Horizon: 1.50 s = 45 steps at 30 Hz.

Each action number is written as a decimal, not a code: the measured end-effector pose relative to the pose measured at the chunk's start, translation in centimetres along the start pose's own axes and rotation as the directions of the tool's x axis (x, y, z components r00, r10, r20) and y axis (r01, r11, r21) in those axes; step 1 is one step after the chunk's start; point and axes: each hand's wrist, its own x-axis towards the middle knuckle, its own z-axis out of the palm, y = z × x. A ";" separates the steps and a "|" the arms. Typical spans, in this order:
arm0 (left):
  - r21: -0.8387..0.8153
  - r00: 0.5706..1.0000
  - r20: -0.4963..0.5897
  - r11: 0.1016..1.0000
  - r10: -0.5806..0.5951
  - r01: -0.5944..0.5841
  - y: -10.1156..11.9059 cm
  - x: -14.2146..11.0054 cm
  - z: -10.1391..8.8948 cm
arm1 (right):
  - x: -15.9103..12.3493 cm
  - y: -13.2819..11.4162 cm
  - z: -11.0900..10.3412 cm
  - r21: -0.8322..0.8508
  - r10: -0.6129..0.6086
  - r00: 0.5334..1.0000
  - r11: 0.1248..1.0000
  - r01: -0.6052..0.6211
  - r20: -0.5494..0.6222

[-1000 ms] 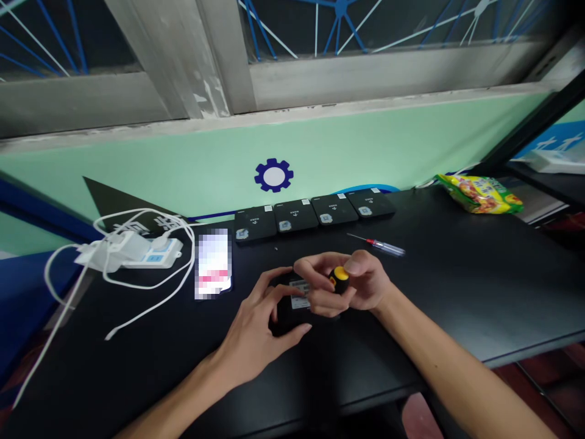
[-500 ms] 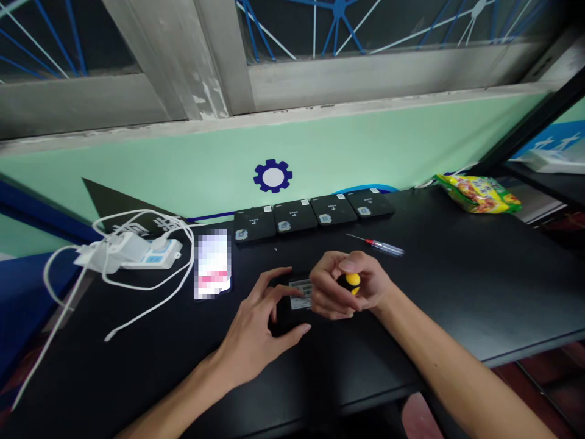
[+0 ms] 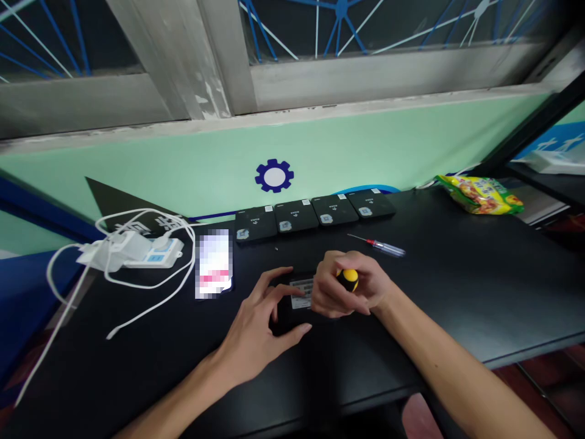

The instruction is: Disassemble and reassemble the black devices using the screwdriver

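Note:
A flat black box (image 3: 284, 316) with a white printed label (image 3: 301, 294) lies on the black table in front of me. My left hand (image 3: 267, 323) holds it from the left, thumb by the near edge, fingers over the far edge and the label. Above the box's right part, my right hand (image 3: 350, 286) is closed around a yellow-and-black screwdriver handle (image 3: 348, 280). Its shaft and tip are hidden under the hand, so contact with the box cannot be made out. A second screwdriver (image 3: 386, 248), with a clear handle, lies beyond my right hand.
Several similar black boxes (image 3: 295, 216) stand in a row along the wall. To the left are a phone (image 3: 214, 263) and a white power strip (image 3: 158, 255) with looping cables. A yellow-green snack bag (image 3: 482, 195) lies at the back right. A tiny object (image 3: 276, 249) sits behind the left hand.
My right hand has turned slightly, its fingers shifting on the screwdriver handle, whose yellow end now points differently. My left hand stays in place on the box.

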 end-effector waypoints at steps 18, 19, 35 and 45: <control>-0.004 1.000 -0.006 1.000 -0.002 0.002 0.2 0.1 -0.1 | -0.5 0.3 0.1 -0.081 0.120 0.986 0.988 -0.130 -0.119; -0.006 1.000 -0.006 1.000 -0.003 0.003 0.1 0.1 0.0 | -0.4 0.1 0.2 -0.069 0.095 0.989 0.992 -0.103 -0.109; -0.019 1.000 -0.004 1.000 -0.010 0.010 -0.1 0.0 0.1 | -0.3 -0.8 0.8 0.041 0.093 0.988 0.995 -0.088 -0.123; -0.019 1.000 -0.003 1.000 -0.014 0.014 0.0 0.0 0.0 | -0.3 -0.9 0.4 0.084 0.015 1.000 0.996 -0.014 -0.006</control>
